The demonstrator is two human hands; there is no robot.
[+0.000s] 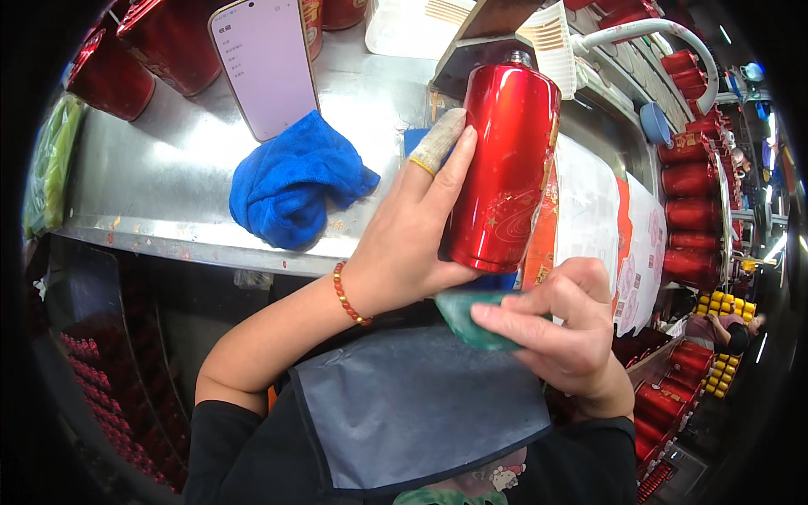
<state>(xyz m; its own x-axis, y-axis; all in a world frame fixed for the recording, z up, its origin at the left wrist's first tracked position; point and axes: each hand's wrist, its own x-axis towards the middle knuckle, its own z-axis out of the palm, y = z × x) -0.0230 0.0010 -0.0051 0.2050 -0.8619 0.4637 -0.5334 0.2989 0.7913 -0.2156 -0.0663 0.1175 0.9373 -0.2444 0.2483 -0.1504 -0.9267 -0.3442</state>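
My left hand [404, 219] holds a glossy red bottle [509, 168] with a bare metal neck at its far end. The fingers lie along its left side and the thumb is under the near end. A knitted finger cover [440, 141] sits on one finger. In my right hand [568, 324], pinched between thumb and fingers, is a thin green scraper [463, 316] with a rounded edge. It is just below the bottle's near end; whether they touch I cannot tell. Faint gold decoration shows on the bottle's lower part and right edge.
A crumpled blue cloth [290, 185] and a propped phone [263, 76] are on the metal table [160, 189]. Printed sheets [589, 219] lie to the right. Beyond are a white curved pipe [652, 27], a blue bowl [655, 124] and rows of red containers [692, 183]. Another person [720, 330] is far right.
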